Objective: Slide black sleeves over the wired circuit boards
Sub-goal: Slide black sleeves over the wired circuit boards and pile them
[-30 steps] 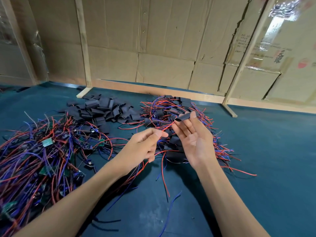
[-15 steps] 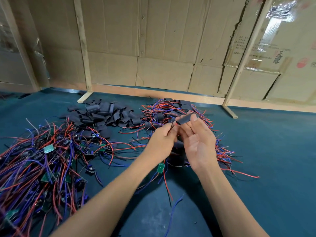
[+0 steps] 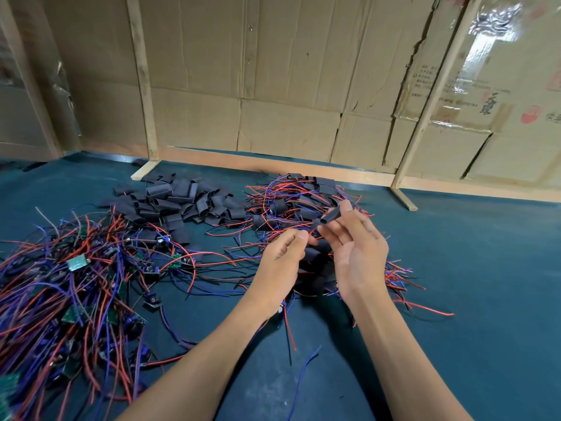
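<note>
The right hand point(image 3: 358, 256) pinches a short black tubular sleeve point(image 3: 331, 216) above the sleeved-board heap; the left hand point(image 3: 280, 262), fingers curled, pinches red and blue wires point(image 3: 287, 323) just beside it.

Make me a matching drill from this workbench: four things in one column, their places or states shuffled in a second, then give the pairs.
Things:
1. black sleeve
2. pile of empty sleeves
3. bare boards heap
4. left hand

Places or states:
A. lying far back, left of centre, on the table
B. pinched in the right hand, open end toward the other hand
C. near left, a tangle of red and blue wires with green boards
D. pinching wire ends just below the sleeve's mouth

Pairs: 1-B, 2-A, 3-C, 4-D
</note>
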Motion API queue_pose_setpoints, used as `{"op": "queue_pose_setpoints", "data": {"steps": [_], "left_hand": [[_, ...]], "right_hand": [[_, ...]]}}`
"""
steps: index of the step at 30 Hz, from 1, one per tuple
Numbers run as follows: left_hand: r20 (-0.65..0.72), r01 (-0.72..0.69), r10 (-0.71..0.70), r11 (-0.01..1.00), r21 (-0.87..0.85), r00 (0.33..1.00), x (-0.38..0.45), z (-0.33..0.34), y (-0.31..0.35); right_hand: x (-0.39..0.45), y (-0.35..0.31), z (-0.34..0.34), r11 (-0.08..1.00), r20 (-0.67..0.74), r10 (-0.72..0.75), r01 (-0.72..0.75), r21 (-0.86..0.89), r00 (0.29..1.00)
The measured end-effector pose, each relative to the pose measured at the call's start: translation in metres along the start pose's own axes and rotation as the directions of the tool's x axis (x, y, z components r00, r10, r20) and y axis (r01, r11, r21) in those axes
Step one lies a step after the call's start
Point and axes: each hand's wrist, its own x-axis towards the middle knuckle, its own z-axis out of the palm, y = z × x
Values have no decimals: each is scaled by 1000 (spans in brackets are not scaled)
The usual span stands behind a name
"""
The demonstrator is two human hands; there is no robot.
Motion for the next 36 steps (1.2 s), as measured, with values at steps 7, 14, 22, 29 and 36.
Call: {"op": "queue_pose_setpoints", "data": {"steps": [7, 14, 22, 29, 36], "left_hand": [[-14, -50, 50, 998, 45, 999, -1, 0, -2], [35, -120, 117, 989, 89, 993, -3, 1, -1], [-37, 54, -53, 998, 30, 998, 1, 4, -1], [156, 62, -100, 971, 233, 983, 2, 4, 19], [188, -100, -50, 703, 704, 981, -25, -37, 29]], "right_hand": [[-3, 1, 2, 999, -47, 45, -46, -14, 998], [-7, 2, 8, 994, -35, 94, -95, -53, 995], [-5, 12, -2, 946, 10, 19, -14, -325, 1000], [-4, 9, -4, 881, 100, -74, 112, -460, 992], [-7, -1, 6, 970, -25, -70, 63, -236, 997]]}}
